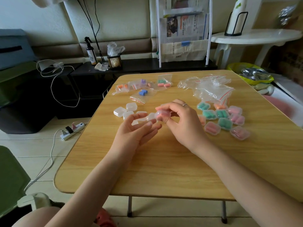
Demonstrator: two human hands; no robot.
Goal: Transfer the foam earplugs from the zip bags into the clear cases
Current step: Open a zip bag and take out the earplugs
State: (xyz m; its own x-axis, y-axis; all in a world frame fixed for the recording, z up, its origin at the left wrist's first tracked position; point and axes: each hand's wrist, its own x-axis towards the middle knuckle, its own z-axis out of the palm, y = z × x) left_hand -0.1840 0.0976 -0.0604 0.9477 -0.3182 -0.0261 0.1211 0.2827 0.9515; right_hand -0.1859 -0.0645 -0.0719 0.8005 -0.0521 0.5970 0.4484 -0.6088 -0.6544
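filled cases (225,119) right of right hand (183,122), empty cases (125,111) left

A spray bottle (91,53) stands behind the wooden table (164,169); a white power strip (72,131) lies on the floor.

Soft, even daylight, perhaps from the right; faint shadows lie on the table (164,161). Edges bend outward, and the hands look slightly blurred.
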